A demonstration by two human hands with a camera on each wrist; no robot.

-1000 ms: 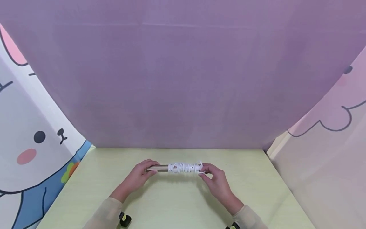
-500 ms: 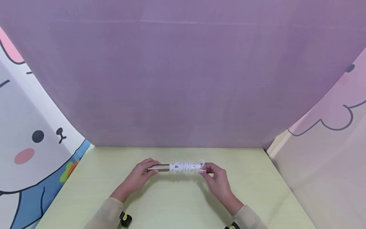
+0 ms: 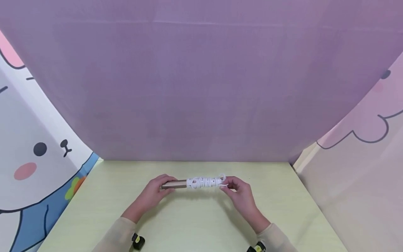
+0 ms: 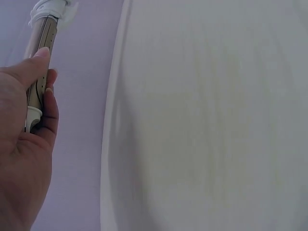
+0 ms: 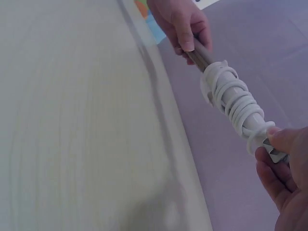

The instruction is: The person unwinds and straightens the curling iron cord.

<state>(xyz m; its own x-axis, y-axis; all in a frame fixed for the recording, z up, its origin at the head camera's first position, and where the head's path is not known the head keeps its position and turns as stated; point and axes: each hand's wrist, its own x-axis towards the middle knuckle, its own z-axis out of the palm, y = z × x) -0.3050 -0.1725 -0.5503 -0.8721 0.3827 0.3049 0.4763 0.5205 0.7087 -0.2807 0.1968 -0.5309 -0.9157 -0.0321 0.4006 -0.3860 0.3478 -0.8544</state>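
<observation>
A hair straightener (image 3: 177, 184) with a gold barrel and a white handle lies level between both hands, above the table. Its white power cord (image 5: 243, 107) is wound in several turns round the handle. My left hand (image 3: 154, 192) grips the gold barrel near its tip, thumb along the near side. In the left wrist view, a dark lengthwise slit and small holes show on the barrel (image 4: 45, 36). At the other end, my right hand (image 3: 241, 197) pinches the cord's end close to the handle, where a loop stands up. Its fingers partly hide that end.
Below the hands spreads a pale yellow-green table (image 3: 195, 224). A purple cloth (image 3: 195, 87) rises behind its far edge. Cartoon-printed curtains (image 3: 47, 122) flank the left and right sides. Black wrist devices (image 3: 138, 241) sit at both sleeves.
The right hand and the corded end have risen slightly, so the hair straightener tilts a little more. The left hand keeps its grip almost unmoved. The head view has shifted slightly.
</observation>
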